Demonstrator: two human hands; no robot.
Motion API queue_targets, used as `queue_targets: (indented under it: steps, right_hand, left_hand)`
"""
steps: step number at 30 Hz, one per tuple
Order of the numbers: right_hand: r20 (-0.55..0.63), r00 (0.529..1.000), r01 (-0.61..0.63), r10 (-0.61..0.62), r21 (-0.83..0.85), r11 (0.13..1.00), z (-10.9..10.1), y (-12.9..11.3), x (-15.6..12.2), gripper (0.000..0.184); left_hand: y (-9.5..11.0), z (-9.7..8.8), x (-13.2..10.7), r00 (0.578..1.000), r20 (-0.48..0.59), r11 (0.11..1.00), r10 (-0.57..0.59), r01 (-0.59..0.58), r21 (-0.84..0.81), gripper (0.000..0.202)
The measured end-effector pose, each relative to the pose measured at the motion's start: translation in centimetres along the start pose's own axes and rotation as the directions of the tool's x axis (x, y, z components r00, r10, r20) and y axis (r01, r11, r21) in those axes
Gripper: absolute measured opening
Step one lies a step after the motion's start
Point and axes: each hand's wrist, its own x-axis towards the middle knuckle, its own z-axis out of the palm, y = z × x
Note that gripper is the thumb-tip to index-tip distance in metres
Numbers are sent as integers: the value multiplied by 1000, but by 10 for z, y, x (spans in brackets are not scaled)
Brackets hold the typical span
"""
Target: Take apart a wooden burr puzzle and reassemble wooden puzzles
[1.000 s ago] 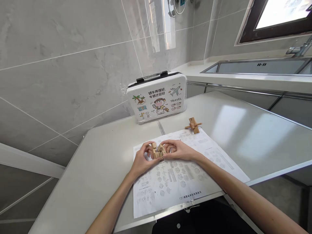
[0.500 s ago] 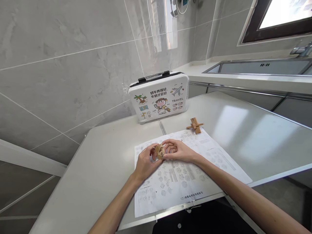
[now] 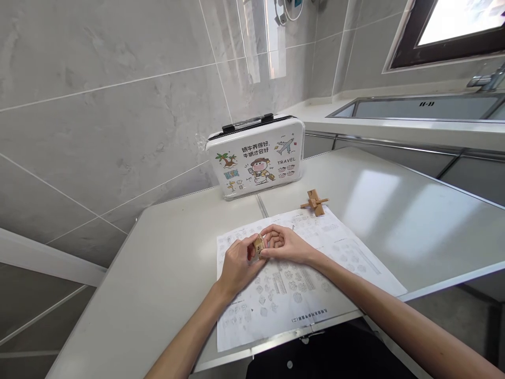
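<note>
Between my two hands is a small wooden puzzle block (image 3: 259, 245) with a dark mark on its face, held above a printed sheet (image 3: 315, 287). The fingers and thumb of my left hand (image 3: 238, 267) grip its left side. From the other side, the curled fingers and thumb of my right hand (image 3: 290, 246) pinch its right edge. My fingers cover part of the block. Beyond my right hand, a cross-shaped wooden puzzle (image 3: 314, 202) of interlocked pieces rests by the sheet's far edge.
A white case (image 3: 258, 158) with cartoon prints and a black handle stands at the table's back against the grey tiled wall (image 3: 118, 131). The pale table (image 3: 177, 231) carries the sheet. At the back right are a sink (image 3: 414, 109) and a faucet (image 3: 487, 80).
The block has turned between my fingers, so its marked face now looks narrower. My left hand has shifted slightly to the right. The cross-shaped puzzle stays in place.
</note>
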Motion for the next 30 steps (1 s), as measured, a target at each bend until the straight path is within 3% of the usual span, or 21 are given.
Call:
queue_targets:
  steps: [6, 9, 14, 20, 25, 30]
  right_hand:
    - [-22, 1000, 9, -10, -34, 999, 4, 3, 1, 53]
    - [-25, 1000, -3, 2, -51, 999, 4, 0, 0, 51]
    - [-35, 999, 32, -35, -68, 997, 2, -8, -1, 42]
    - [-14, 998, 54, -56, -138, 989, -1, -9, -1, 42]
    - [-67, 985, 139, -160, -249, 958, 1, -7, 0, 38]
    - [-120, 945, 226, -303, -430, 874, 2, -1, 2, 34]
  left_hand:
    - [5, 2, -1, 1000, 23, 998, -9, 11, -65, 49]
    - [14, 0, 1, 992, 53, 972, -119, 127, -196, 54]
    - [24, -8, 7, 906, 174, 766, -386, 420, -486, 64]
    - [16, -9, 12, 845, 309, 489, -437, 512, -706, 67]
    - [14, -8, 13, 828, 333, 426, -452, 528, -734, 65]
    - [11, -6, 11, 811, 363, 401, -458, 553, -730, 63]
